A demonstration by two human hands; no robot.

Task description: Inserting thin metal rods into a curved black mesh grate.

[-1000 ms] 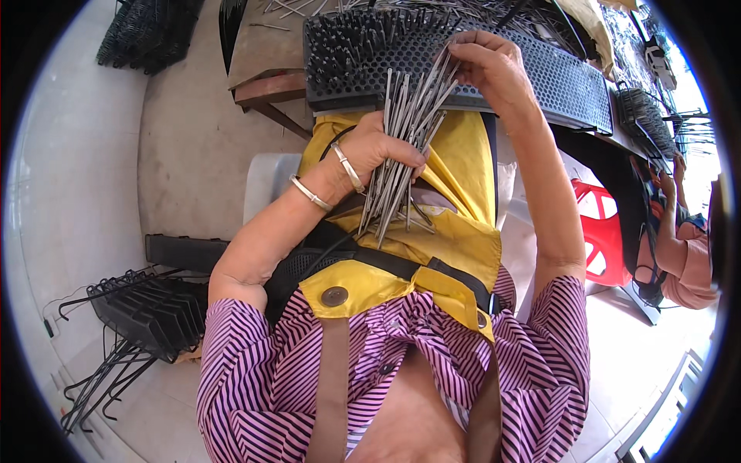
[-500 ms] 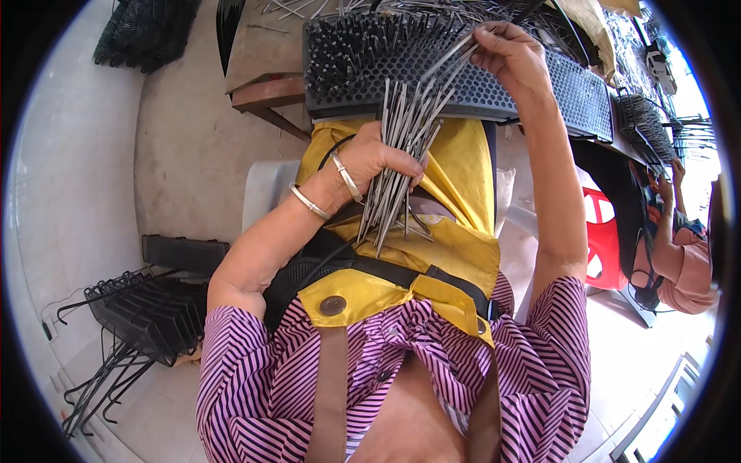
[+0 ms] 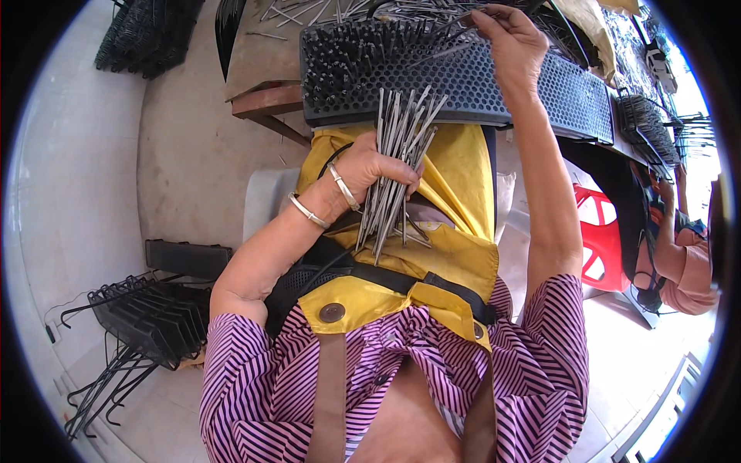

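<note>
My left hand (image 3: 380,171), with two bangles on its wrist, is closed around a bundle of thin metal rods (image 3: 401,127). They fan upward out of the fist, and their lower ends stick out over the yellow apron (image 3: 451,251). My right hand (image 3: 515,48) is raised above a black perforated tray (image 3: 478,86), its thumb and fingers pinched. Thin rods (image 3: 451,50) run leftward from near its fingertips over the tray; motion blurs them and their number is unclear. On the tray's left part, many dark rods (image 3: 340,62) stand upright in the holes.
Loose rods (image 3: 297,14) lie on the table behind the tray. Black racks with hooked rods (image 3: 150,316) stand on the floor at the left. At the right are a red stool (image 3: 598,235) and another person's arm (image 3: 668,247). A wire-filled rack (image 3: 644,123) sits past the tray's right end.
My right hand has moved up and slightly right, away from the bundle, with its rods now over the tray. My left hand keeps its bundle, almost unmoved.
</note>
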